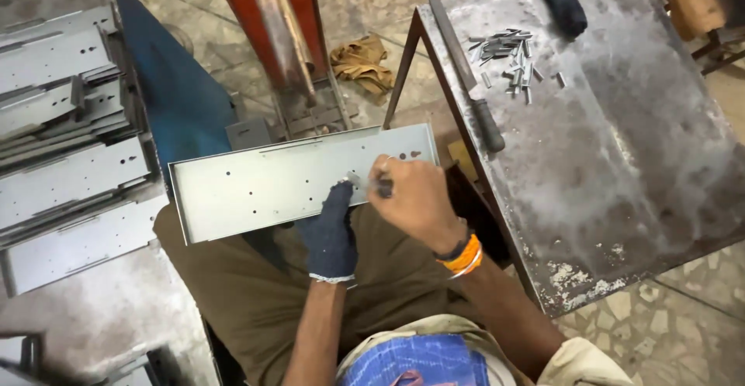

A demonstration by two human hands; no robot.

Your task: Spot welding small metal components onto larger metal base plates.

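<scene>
Over the lap, a grey sheet-metal panel (295,180) lies under the gloved left hand (330,231), right hand (411,196) pinching a small tool.

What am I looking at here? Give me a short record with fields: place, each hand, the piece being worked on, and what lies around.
Place: metal workshop, person seated, seen from above
Left hand: in a dark knit glove, resting on the panel beside a small metal part
Right hand: bare, orange bands at the wrist, closed on a small dark tool pressed to the panel
Workpiece: grey sheet-metal panel with punched holes and folded edges, across the lap
Left side: stack of similar panels
Right side: worn metal table with a file, small metal pieces and a dark cloth
</scene>
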